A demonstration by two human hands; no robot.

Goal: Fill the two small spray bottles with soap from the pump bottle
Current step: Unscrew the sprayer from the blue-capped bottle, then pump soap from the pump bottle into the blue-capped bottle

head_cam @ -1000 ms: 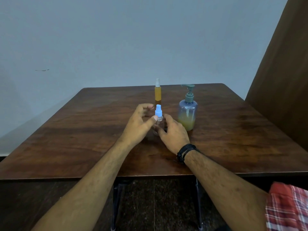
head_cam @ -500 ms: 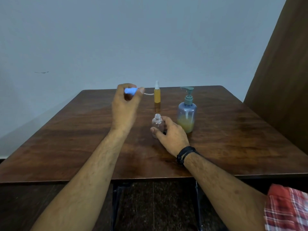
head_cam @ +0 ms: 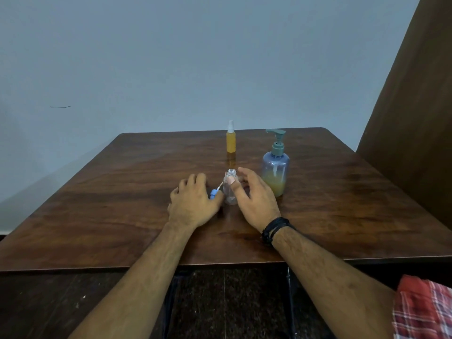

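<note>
A small clear spray bottle [head_cam: 230, 195] stands uncapped near the table's middle. My right hand [head_cam: 256, 199] holds it, thumb on its front and fingers curled behind it. Its blue spray cap [head_cam: 213, 193], with a white dip tube pointing up toward the bottle, sits low over the table between the thumb and forefinger of my left hand [head_cam: 192, 205], just left of the bottle. Farther back stands a slim spray bottle [head_cam: 231, 140] full of yellow soap, with a white cap on. The pump bottle [head_cam: 275, 171], bluish with a green pump, holds yellow soap in its lower part, right of my right hand.
All of it rests on a dark wooden table [head_cam: 97, 216] against a pale wall. A brown panel [head_cam: 415, 118] rises at the right. The table's front edge runs under my forearms, and a red checked sleeve [head_cam: 425, 309] shows at the bottom right.
My left hand unscrewed the blue cap, lifted it up and to the left, then brought it down to the table beside the clear bottle. My right hand stayed on the bottle.
</note>
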